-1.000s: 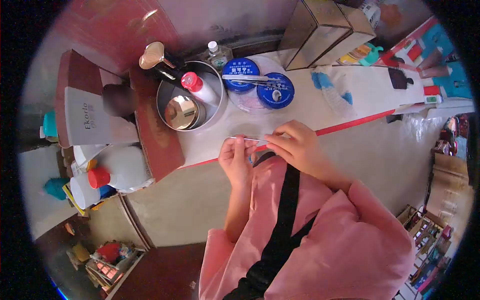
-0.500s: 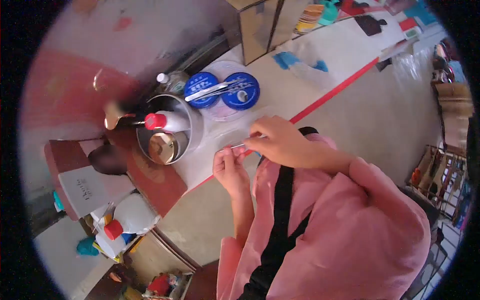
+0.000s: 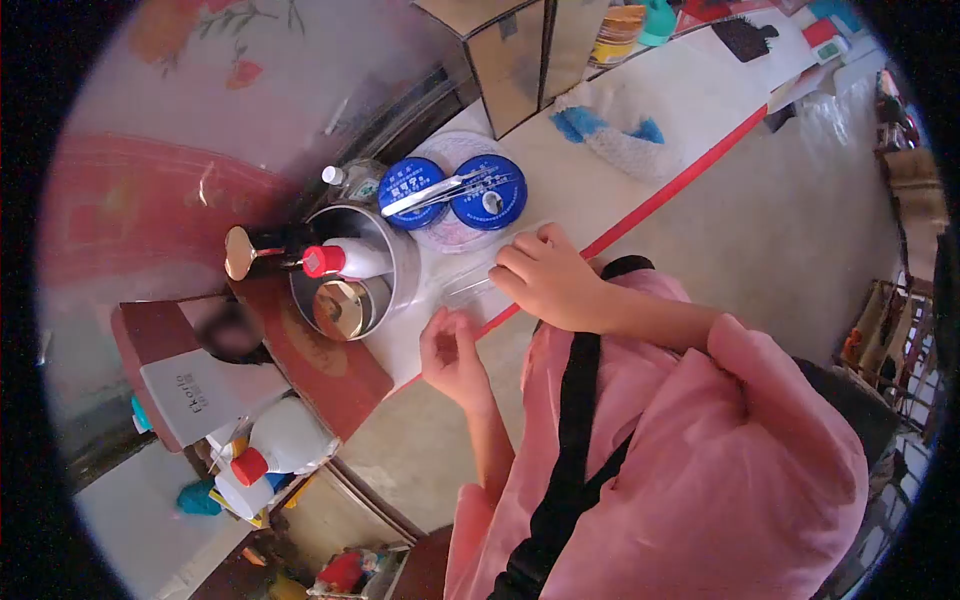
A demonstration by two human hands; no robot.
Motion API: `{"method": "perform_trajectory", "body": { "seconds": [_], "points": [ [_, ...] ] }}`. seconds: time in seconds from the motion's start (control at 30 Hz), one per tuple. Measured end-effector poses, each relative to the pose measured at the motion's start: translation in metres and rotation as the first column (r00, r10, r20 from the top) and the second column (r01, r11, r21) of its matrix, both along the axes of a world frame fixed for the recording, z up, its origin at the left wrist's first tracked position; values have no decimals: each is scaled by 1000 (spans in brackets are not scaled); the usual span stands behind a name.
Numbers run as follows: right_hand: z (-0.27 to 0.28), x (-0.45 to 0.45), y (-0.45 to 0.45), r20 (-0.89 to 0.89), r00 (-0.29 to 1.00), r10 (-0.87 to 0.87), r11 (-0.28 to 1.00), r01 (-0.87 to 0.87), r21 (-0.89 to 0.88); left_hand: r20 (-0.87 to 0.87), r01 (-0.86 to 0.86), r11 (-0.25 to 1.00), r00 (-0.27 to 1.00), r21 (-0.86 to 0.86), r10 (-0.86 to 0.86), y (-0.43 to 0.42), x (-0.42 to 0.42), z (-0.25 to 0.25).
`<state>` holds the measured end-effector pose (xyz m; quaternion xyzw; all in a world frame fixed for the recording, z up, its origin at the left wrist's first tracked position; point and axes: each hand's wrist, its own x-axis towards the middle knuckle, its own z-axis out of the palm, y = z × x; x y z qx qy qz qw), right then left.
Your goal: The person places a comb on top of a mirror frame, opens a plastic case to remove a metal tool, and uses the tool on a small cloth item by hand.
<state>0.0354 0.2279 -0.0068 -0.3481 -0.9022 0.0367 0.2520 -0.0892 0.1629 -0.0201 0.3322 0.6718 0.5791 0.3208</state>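
My right hand is above the white tabletop by its red edge, fingers bent down and closed around one end of a thin, shiny stick. The stick points left from the fingertips; its exact kind is too small to tell. A little lower and to the left, my left hand is raised with loosely curled fingers. The thumb and fingertips are slightly apart, and nothing shows between them. Beyond the hands, two blue round tins rest on a pale round mat, with white-handled tweezers lying across them.
Left of the hands stands a metal pot holding a red-capped white bottle and a gold-lidded jar. A red box sits beside it. Farther along the table lie a blue-and-white cloth and a black hairbrush.
My left hand has come away from the thin stick and moved slightly down and left. My right hand has stayed near the same spot. The view has shifted a little.
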Motion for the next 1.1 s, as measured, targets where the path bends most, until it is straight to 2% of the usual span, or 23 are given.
{"method": "perform_trajectory", "body": {
  "seconds": [0.03, 0.07, 0.1, 0.13, 0.17, 0.23, 0.37, 0.43, 0.47, 0.53, 0.57, 0.63, 0.67, 0.73, 0.83, 1.03, 1.1],
  "points": [
    [-2, 0, 0, -1, 1000, -20, 1000, 20, 0, -277, 0, 1000, 961, 27, 8, 0, -3, -3],
    [-5, -1, 0, -4, 1000, -22, 1000, 22, 0, -281, 1, 1000, 960, 27, 6, 2, -7, -5],
    [2, -5, -1, 11, 999, -44, 999, 44, 15, -547, 79, 994, 837, 76, -25, 3, -15, 5],
    [0, -5, -1, 26, 997, -67, 997, 67, 30, -767, 168, 981, 640, 99, -32, 5, -17, 4],
    [-1, -6, -1, 24, 997, -71, 997, 71, 29, -769, 172, 980, 639, 98, -35, 6, -17, 5],
    [-3, -6, 1, 24, 998, -56, 998, 56, 19, -843, 241, 971, 521, -1, -130, 9, -13, 5],
    [-3, -5, 2, 35, 996, -80, 996, 79, 34, -852, 276, 961, 497, -26, -166, 12, -2, 0],
    [-2, -3, 2, 27, 996, -80, 996, 79, 43, -893, 270, 960, 412, -67, -179, 12, 1, 0],
    [-2, 0, 3, 31, 996, -84, 996, 83, 40, -891, 275, 959, 415, -69, -183, 12, 2, -1],
    [-1, 10, 7, -71, 996, -58, 998, 58, 1, -920, 256, 964, 358, -69, -161, 10, 2, -5],
    [0, 15, 9, -67, 996, -59, 998, 59, 0, -918, 257, 964, 362, -69, -162, 9, 2, -6],
    [2, 28, 12, -111, 980, -165, 982, 153, -110, -931, 243, 969, 341, -44, -128, 7, 1, -7],
    [1, 33, 12, -109, 981, -161, 983, 149, -110, -930, 239, 970, 344, -45, -128, 8, 0, -7],
    [0, 41, 11, -151, 969, -197, 973, 174, -154, -938, 345, 936, 292, -78, -185, 8, 0, -4],
    [-4, 43, 9, -114, 976, -185, 966, 159, -206, -938, 403, 903, 235, -145, -255, 15, 8, 0],
    [-12, 39, 11, -203, 964, -172, 972, 133, -194, -925, 376, 907, 242, -189, -293, 19, 10, 2],
    [-9, 36, 10, -182, 972, -147, 976, 112, -187, -922, 378, 906, 248, -190, -297, 20, 11, 6]
  ]
}}
